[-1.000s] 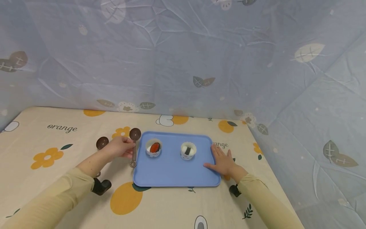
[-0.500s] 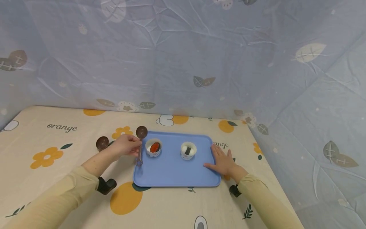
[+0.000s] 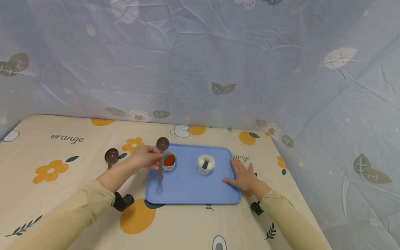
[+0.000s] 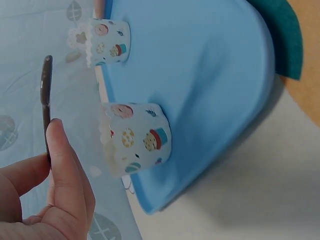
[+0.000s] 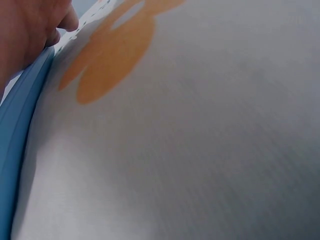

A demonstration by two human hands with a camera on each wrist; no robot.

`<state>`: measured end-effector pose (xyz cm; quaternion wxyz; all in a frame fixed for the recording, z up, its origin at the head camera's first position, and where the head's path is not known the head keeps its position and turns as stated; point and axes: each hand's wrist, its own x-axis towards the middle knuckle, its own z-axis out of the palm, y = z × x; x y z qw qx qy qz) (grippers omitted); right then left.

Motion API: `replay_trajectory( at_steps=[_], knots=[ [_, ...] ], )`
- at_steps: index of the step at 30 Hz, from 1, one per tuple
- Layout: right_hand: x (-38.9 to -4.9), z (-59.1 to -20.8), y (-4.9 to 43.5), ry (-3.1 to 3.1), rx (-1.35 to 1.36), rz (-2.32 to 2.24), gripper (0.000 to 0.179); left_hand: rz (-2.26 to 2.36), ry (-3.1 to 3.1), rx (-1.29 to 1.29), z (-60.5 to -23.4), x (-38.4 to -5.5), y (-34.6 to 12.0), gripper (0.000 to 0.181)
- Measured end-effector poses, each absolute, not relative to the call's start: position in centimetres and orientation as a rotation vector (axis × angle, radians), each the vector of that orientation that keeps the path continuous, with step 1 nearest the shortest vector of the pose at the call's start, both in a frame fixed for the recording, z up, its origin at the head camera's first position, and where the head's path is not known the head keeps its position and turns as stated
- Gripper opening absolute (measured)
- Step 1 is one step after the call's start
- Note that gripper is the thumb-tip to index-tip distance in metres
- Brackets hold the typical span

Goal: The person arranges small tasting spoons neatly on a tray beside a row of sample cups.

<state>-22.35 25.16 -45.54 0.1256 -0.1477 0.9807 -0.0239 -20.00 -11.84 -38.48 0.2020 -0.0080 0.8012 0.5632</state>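
My left hand (image 3: 145, 158) pinches the handle of a brown long-handled spoon (image 3: 162, 143) between thumb and fingers. In the left wrist view the spoon (image 4: 47, 82) is seen edge-on, raised above the blue tray (image 3: 187, 191). From the head it overlaps the left paper cup (image 3: 169, 169), which holds a red-topped piece of sushi (image 3: 169, 160). To the right stands another paper cup (image 3: 205, 171), with a white piece wrapped in a black band (image 3: 205, 164). My right hand (image 3: 245, 177) rests with fingers spread on the tray's right edge.
A second brown spoon (image 3: 111, 156) lies left of the tray, its handle partly hidden by my left forearm. Under everything is a cream cloth (image 3: 181, 225) printed with oranges and leaves. A grey-blue patterned curtain (image 3: 193, 62) closes off the back and right side.
My left hand has carried the spoon rightward, from beside the tray's left edge to over the tray, in front of the left cup. The right hand stays in place.
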Motion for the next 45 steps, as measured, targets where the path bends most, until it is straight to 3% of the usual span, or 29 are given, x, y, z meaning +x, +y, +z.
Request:
replay_trajectory(
  at_steps=[45],
  knots=[
    [-22.6, -46.0, 25.4, 2.850, -0.422, -0.066, 0.096, 1.670, 2.209, -0.041, -41.0, -20.4, -4.9, 0.029]
  ],
)
